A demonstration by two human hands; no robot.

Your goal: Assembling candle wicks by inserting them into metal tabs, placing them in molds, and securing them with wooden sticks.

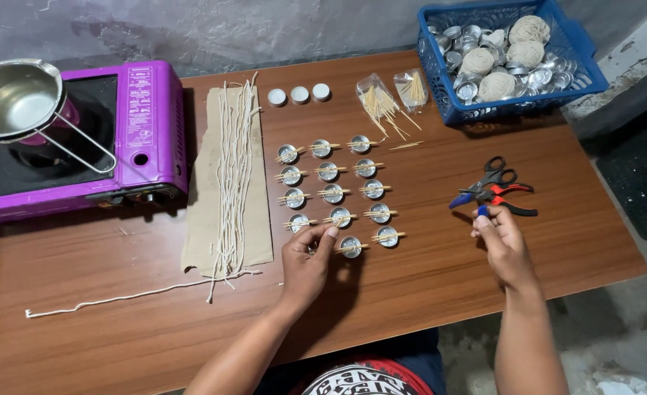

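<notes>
Fifteen small round metal cups (332, 192), each crossed by paired wooden sticks, are laid in rows just beyond the left hand (305, 260), whose fingers pinch one at the bottom-left corner, while a small blue piece (482, 211) beside the pliers (495, 196) is gripped by the right hand (505, 249).

Shiny metal cups (340, 216); matt wood table (440, 278); glossy plastic stove (151, 124).
</notes>
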